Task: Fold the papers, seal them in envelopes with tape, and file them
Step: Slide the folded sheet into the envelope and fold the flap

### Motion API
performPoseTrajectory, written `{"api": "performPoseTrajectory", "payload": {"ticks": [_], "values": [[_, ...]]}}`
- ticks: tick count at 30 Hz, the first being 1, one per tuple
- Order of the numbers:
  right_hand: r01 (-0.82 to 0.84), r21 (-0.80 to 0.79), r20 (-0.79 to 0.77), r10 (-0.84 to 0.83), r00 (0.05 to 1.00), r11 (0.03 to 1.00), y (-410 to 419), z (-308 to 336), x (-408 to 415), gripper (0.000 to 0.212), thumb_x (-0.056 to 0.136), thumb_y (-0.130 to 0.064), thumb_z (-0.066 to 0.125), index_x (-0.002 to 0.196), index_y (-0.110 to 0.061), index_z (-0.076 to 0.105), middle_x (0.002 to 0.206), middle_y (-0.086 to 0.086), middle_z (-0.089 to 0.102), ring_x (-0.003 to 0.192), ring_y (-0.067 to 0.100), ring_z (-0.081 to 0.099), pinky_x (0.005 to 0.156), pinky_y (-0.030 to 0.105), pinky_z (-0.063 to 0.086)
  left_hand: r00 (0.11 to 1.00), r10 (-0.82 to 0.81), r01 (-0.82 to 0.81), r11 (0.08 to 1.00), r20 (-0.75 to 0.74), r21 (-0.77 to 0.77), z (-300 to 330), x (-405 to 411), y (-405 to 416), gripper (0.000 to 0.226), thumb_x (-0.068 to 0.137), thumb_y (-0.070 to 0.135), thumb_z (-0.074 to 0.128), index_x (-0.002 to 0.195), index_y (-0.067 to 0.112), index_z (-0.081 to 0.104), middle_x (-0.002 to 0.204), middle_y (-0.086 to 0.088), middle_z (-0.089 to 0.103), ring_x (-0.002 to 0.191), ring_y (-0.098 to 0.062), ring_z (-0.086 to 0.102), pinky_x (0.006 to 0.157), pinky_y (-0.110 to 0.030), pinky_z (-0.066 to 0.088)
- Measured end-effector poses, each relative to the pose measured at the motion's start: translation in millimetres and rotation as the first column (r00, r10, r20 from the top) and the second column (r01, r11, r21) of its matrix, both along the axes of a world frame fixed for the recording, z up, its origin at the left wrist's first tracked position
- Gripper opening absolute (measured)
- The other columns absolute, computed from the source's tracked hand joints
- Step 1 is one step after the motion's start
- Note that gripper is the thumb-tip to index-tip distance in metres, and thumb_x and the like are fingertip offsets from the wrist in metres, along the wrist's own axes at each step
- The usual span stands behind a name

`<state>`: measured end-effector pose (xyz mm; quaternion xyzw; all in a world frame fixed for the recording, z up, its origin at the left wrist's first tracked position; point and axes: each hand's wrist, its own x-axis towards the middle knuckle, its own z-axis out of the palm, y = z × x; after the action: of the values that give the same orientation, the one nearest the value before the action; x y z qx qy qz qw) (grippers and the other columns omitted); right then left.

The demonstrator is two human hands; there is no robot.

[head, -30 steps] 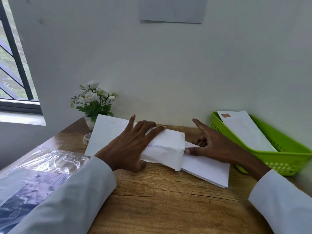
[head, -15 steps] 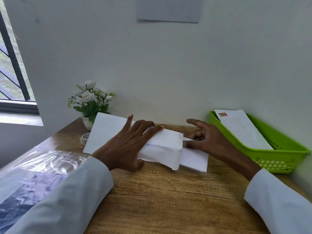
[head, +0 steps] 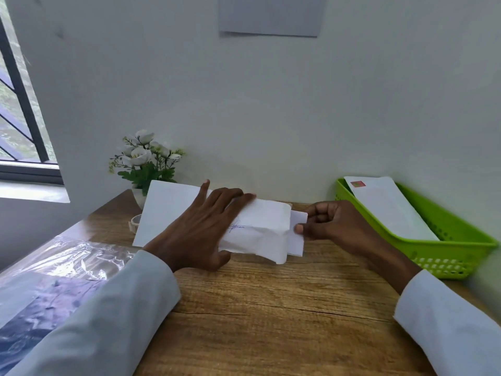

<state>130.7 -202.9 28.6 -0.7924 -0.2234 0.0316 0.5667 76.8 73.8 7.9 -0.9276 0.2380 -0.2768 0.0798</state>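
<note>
On the wooden desk [head: 271, 321], the left hand [head: 200, 229] lies flat, fingers straight, pressing the white envelope [head: 260, 229]. The right hand [head: 333, 223] pinches the folded paper [head: 296, 226] protruding from the envelope's open end. A sealed envelope [head: 387, 207] rests in the green basket [head: 455, 256].
</note>
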Motion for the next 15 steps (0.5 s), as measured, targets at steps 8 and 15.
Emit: {"api": "performPoseTrajectory", "payload": {"ticks": [8, 15], "values": [[-0.088, 0.059, -0.055, 0.092, 0.994, 0.994, 1.8, -1.4, -4.1, 0.014, 0.072, -0.011, 0.079, 0.084, -0.002, 0.075, 0.071, 0.014, 0.074, 0.061, 0.016, 0.068, 0.056, 0.023, 0.056, 1.000, -0.007, 0.006, 0.999, -0.019, -0.038, 1.1, -4.4, -3.3, 0.111, 0.059, 0.057, 0.066, 0.150, 0.019, 0.015, 0.144, -0.005, 0.032, 0.134, -0.022, 0.028, 0.118, -0.052, 0.005], [-0.064, 0.065, 0.007, 0.064, 0.998, 0.996, -0.2, 0.5, -4.0, 0.015, 0.072, -0.017, 0.081, 0.079, -0.006, 0.073, 0.069, 0.013, 0.069, 0.059, 0.018, 0.063, 0.054, 0.026, 0.054, 0.999, -0.038, 0.037, 0.996, -0.011, -0.082, 4.8, -8.1, -7.4, 0.111, 0.060, 0.056, 0.068, 0.150, 0.019, 0.015, 0.143, -0.003, 0.031, 0.133, -0.021, 0.030, 0.118, -0.052, 0.006]]}}
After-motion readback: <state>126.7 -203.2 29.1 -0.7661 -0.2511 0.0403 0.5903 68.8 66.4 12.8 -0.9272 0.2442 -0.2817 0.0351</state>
